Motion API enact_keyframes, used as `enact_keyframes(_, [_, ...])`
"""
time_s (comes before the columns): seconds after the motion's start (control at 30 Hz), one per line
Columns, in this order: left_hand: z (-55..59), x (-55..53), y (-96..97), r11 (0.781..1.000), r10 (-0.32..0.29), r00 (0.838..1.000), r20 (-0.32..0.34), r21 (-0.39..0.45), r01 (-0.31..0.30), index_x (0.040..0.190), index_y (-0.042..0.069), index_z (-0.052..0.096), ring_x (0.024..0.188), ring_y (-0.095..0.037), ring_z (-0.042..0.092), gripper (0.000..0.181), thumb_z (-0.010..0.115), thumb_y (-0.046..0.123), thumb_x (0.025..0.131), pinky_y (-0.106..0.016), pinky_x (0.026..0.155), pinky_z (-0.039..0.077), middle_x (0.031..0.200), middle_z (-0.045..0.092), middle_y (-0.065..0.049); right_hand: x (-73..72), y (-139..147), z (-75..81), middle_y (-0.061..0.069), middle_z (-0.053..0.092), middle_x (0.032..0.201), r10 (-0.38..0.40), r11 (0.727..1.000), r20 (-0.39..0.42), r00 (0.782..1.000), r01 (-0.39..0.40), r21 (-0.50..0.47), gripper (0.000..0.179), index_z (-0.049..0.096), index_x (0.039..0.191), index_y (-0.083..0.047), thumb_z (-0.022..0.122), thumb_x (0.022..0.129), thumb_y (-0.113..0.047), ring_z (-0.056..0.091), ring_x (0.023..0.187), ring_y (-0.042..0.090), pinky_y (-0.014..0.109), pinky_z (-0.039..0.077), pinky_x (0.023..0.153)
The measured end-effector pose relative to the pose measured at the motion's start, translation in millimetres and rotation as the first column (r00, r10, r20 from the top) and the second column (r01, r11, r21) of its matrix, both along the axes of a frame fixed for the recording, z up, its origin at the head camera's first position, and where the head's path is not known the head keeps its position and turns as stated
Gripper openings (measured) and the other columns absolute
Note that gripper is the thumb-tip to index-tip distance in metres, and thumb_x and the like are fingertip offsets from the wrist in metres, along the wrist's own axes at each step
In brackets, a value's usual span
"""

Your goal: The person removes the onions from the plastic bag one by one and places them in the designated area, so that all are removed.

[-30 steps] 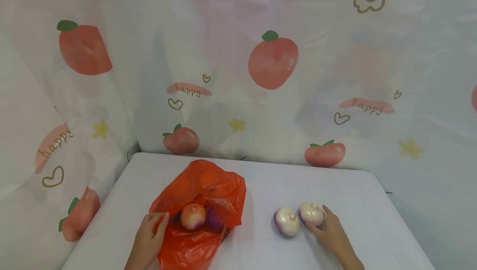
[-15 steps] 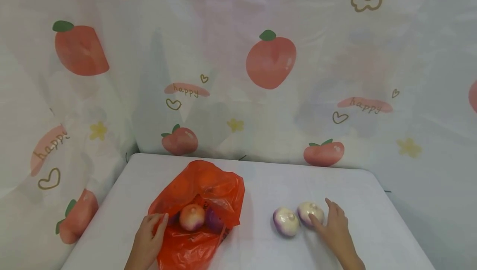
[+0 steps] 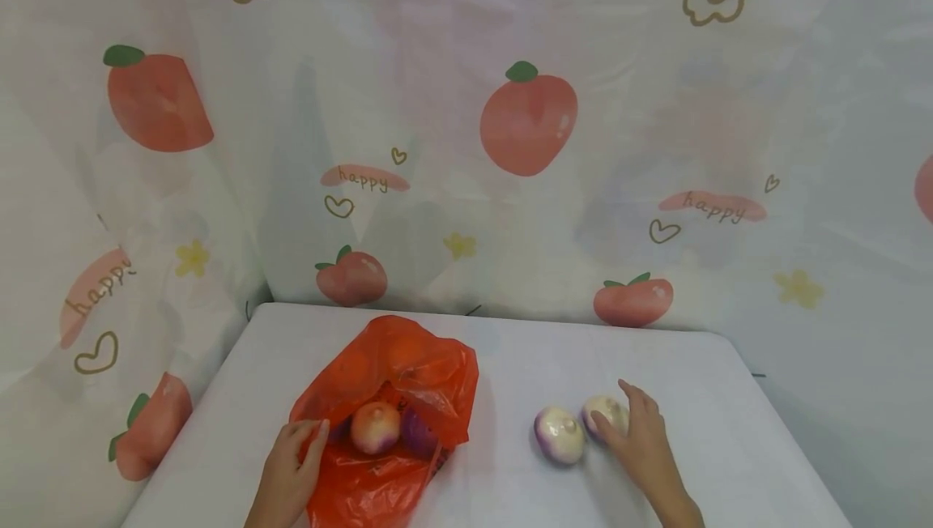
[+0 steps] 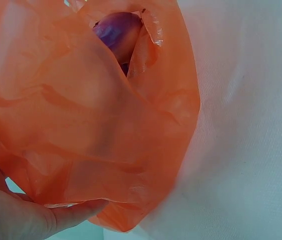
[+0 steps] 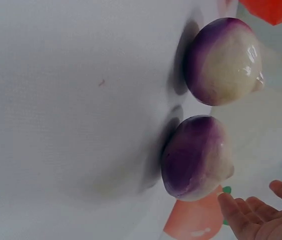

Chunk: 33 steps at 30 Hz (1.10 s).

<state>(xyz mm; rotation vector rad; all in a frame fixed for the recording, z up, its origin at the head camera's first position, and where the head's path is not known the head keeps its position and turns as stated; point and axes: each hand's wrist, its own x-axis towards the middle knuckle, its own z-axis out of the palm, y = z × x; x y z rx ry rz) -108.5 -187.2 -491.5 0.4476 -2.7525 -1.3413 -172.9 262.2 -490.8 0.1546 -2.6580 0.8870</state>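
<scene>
A red plastic bag [image 3: 364, 491] lies with its mouth towards me on the left of the table. My left hand [image 3: 287, 467] pinches the bag's left edge between thumb and fingers; in the left wrist view the thumb [image 4: 78, 212] lies along the rim. To the right are two round white-and-purple turnips, the left one [image 3: 560, 436] and the right one [image 3: 599, 413], side by side, nubs upward. My right hand [image 3: 645, 443] hovers by the right turnip, partly covering it in the head view. Its fingers are spread and hold nothing; the right wrist view shows them apart from that turnip [image 5: 195, 159].
Inside the bag's mouth sit a yellowish-pink onion-like vegetable [image 3: 376, 428] and a purple one [image 3: 419, 432]; several orange round shapes show through the film behind. A white cloth covers the table [image 3: 510, 366]. Behind stands a fruit-printed curtain [image 3: 532, 253].
My right hand has let go of the right turnip, spread its fingers and risen, then shifted slightly left over it. The left hand keeps its grip on the bag.
</scene>
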Motion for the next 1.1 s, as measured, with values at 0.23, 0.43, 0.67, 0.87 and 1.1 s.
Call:
enact_keyframes(0.23, [0.7, -0.7, -1.4, 0.999, -0.021, 0.998, -0.056, -0.026, 0.019, 0.117, -0.001, 0.061, 0.1, -0.03, 0.052, 0.061, 0.039, 0.051, 0.097, -0.052, 0.088, 0.046, 0.116, 0.05, -0.017, -4.6, -5, 5.2, 0.038, 0.04, 0.123, 0.028, 0.999, -0.036, 0.999, -0.028, -0.019, 0.065, 0.038, 0.13, 0.013, 0.07, 0.086, -0.022, 0.039, 0.111, 0.053, 0.064, 0.033, 0.089])
enact_keyframes(0.43, [0.3, -0.1, -1.2, 0.999, -0.018, 0.998, -0.062, -0.03, 0.016, 0.116, -0.001, 0.062, 0.103, -0.031, 0.051, 0.056, 0.04, 0.048, 0.099, -0.053, 0.09, 0.044, 0.116, 0.05, -0.016, -3.0, -12, 9.0, 0.036, 0.039, 0.128, 0.022, 0.999, 0.066, 0.998, -0.02, -0.026, 0.066, 0.037, 0.134, 0.01, 0.067, 0.089, -0.029, 0.042, 0.113, 0.049, 0.062, 0.035, 0.092])
enact_keyframes(0.67, [0.0, 1.5, -1.0, 0.999, -0.018, 0.999, -0.048, -0.031, 0.017, 0.115, -0.001, 0.063, 0.102, -0.031, 0.051, 0.056, 0.04, 0.047, 0.099, -0.053, 0.089, 0.045, 0.114, 0.05, -0.017, 1.4, -22, 7.7, 0.031, 0.041, 0.129, 0.057, 0.997, 0.048, 0.997, -0.054, -0.063, 0.064, 0.039, 0.135, 0.006, 0.068, 0.088, -0.027, 0.045, 0.113, 0.043, 0.06, 0.039, 0.088])
enact_keyframes(0.87, [-2.0, 2.4, -1.5, 1.0, -0.018, 0.999, -0.033, -0.025, 0.017, 0.116, -0.002, 0.062, 0.101, -0.032, 0.051, 0.059, 0.039, 0.05, 0.098, -0.053, 0.089, 0.043, 0.113, 0.051, -0.017, 6.0, -31, 6.4, 0.028, 0.043, 0.128, 0.113, 0.991, 0.002, 0.994, -0.112, -0.074, 0.063, 0.04, 0.134, 0.005, 0.069, 0.087, -0.025, 0.048, 0.109, 0.041, 0.054, 0.048, 0.079])
enact_keyframes(1.1, [-1.3, 1.7, -1.9, 0.999, -0.021, 0.999, -0.024, -0.024, 0.021, 0.117, -0.003, 0.061, 0.101, -0.033, 0.051, 0.062, 0.038, 0.052, 0.098, -0.055, 0.088, 0.043, 0.113, 0.05, -0.018, 5.4, -42, 5.9, 0.024, 0.049, 0.125, 0.173, 0.982, -0.062, 0.983, -0.177, -0.06, 0.061, 0.044, 0.131, 0.004, 0.073, 0.083, -0.021, 0.052, 0.104, 0.036, 0.05, 0.048, 0.079])
